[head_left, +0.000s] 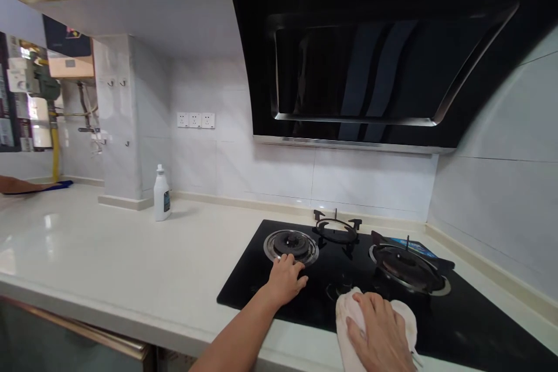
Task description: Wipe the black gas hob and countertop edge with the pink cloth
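Two hands in the shot, the left hand (285, 282) and the right hand (375, 331), and just one white cloth (357, 325) between them! One stove (479, 325), two burners (290, 246), one hood (349, 70)! Along the wall, three sockets (196, 120), one bottle (162, 195), and at the far edge, one other person's arm (20, 186) with one blue cloth (56, 185)!

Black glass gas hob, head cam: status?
Left hand: fingers at round steel burner ring on black glass gas hob. Right hand: on white cloth against the glass. Far left: another person's hand on blue cloth.
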